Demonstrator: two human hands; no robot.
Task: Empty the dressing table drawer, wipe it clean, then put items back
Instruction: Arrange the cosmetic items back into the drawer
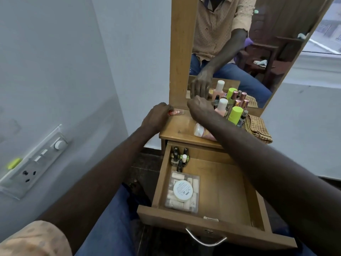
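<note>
Drawer (pixel 160 182) stood pulled out; right half of floor bare, open from above. Left half taken: clear box (pixel 177 205) with white jar (pixel 183 190) on top near front, nail polish bottles (pixel 180 157) in back left corner. Right forearm (pixel 258 145) crossed over drawer's back right. Tabletop (pixel 181 126): bare patch centre-left; bottle cluster (pixel 234 109) and cloth (pixel 258 129) blocked right side, lying bottle (pixel 200 131) near front, left hand (pixel 156 115) holding small packet (pixel 177 112) at back left, by mirror frame (pixel 182 52)
</note>
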